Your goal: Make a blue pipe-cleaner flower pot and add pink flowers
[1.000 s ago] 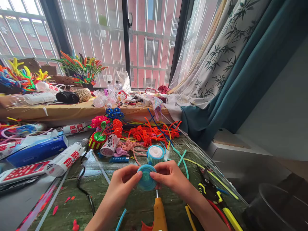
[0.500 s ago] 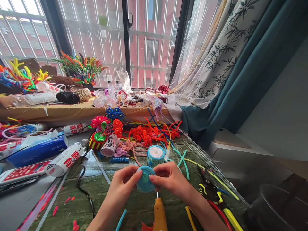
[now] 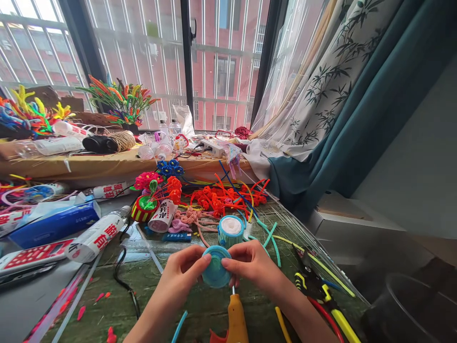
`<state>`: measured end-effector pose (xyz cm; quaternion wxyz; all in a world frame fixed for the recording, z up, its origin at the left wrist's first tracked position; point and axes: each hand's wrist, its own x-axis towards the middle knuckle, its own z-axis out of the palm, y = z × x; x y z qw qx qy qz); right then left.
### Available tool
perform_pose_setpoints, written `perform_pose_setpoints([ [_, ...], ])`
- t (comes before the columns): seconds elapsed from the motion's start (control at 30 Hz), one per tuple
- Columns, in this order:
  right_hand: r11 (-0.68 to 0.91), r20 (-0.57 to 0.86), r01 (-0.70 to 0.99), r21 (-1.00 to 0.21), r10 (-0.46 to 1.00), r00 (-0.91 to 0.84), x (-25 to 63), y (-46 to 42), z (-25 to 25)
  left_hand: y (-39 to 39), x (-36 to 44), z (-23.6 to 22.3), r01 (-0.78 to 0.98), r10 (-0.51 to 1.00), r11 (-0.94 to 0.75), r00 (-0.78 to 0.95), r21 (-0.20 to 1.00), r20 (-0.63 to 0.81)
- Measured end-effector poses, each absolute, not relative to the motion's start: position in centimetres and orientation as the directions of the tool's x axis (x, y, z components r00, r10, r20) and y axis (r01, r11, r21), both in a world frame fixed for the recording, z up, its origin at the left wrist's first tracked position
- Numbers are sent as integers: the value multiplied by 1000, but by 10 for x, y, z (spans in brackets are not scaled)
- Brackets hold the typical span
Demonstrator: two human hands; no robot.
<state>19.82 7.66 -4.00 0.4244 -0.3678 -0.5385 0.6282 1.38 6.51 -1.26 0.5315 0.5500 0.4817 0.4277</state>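
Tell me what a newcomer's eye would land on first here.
Probably the round blue disc pinched between the left hand and the right hand, low in the middle of the view. Next, likely the heap of bright orange-red pieces on the table beyond the hands, and the spray of colorful fuzzy stems by the window, upper left.

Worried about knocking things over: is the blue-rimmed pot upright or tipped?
Upright: the blue-rimmed pot shows its white-filled top uppermost, wall below.
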Motion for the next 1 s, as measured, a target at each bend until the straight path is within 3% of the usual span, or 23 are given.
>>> perform_pose_setpoints([
  [0.53,-77,-27,-124,-989,932,-362,197,75,-36,65,13,-15,71,986,14,167,997,-26],
  [0.73,-102,-39,-154,-983,930,-367,200,77,-34,72,10,-19,-52,974,129,194,990,-117],
  [1.0,-76,-20,-266,-961,979,-204,200,85,-40,89,14,-21,-16,971,143,197,990,-137],
])
